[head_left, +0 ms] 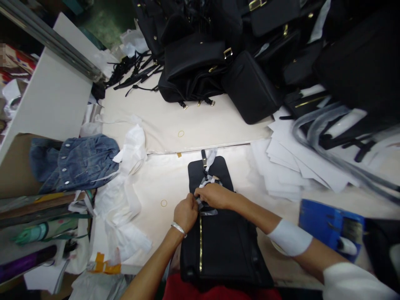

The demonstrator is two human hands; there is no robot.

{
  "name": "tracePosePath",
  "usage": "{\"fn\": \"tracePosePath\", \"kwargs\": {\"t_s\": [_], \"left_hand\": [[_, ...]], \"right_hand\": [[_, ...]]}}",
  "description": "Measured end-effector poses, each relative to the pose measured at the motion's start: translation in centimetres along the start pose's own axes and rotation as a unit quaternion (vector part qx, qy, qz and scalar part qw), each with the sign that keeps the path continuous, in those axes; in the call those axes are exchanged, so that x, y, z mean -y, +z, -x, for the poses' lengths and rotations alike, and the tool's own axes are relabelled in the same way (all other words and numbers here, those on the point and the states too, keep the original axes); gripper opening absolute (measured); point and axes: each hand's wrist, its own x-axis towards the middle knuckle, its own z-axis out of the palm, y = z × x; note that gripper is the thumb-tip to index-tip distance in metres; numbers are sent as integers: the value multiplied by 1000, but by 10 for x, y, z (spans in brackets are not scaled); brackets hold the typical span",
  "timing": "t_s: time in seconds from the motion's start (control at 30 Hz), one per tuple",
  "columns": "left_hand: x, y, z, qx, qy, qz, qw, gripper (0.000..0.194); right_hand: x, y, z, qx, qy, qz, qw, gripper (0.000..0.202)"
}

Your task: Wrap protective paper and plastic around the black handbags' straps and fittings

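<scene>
A black bag (228,246) with a gold zipper (201,243) lies flat at the table's near edge, its flap (223,171) stretched away from me. My left hand (186,212), with a bracelet at the wrist, is closed at the bag's left side, fingertips together. Beside it my right hand (214,195) pinches clear plastic wrapping (208,211) around a strap in the middle of the bag. Both hands' fingertips nearly meet there. What sits under the plastic is mostly hidden. A short strap (204,159) with a gold fitting lies on the flap.
Black bags (193,62) are heaped along the back. Thin black straps (137,71) lie at back left. White paper sheets (284,158) and a blue box (328,225) are at right. Crumpled white paper (125,200) and a denim garment (81,160) lie at left.
</scene>
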Motion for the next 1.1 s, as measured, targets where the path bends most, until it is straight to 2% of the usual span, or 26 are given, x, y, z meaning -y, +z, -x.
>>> {"fn": "tracePosePath", "kwargs": {"t_s": [0.1,0.2,0.3,0.47,0.7,0.87,0.93,1.0,1.07,1.1], "left_hand": [[7,-2,-1,8,8,56,998,11],[13,-2,-1,9,12,100,995,13],[14,0,0,8,7,125,992,14],[12,2,0,-22,25,114,993,11],[13,2,-2,-6,19,128,992,13],[10,0,-2,-11,17,125,992,13],[9,-1,-1,-4,6,141,990,14],[8,-3,1,9,-8,167,986,14],[6,-5,1,17,-20,185,982,14],[5,-6,1,19,-25,187,982,14]], "right_hand": [[-2,-19,18,-61,-35,47,996,24],[-4,-24,32,-67,-69,127,987,14],[-1,-13,34,-76,-59,179,979,14],[16,10,25,-82,-80,181,977,15],[11,11,23,-111,-56,137,983,13],[19,19,23,-106,-91,116,984,12],[17,16,25,-131,-52,103,985,16],[11,11,29,-156,31,92,983,22],[6,10,32,-151,87,84,981,20],[4,11,33,-139,92,83,983,17]]}}
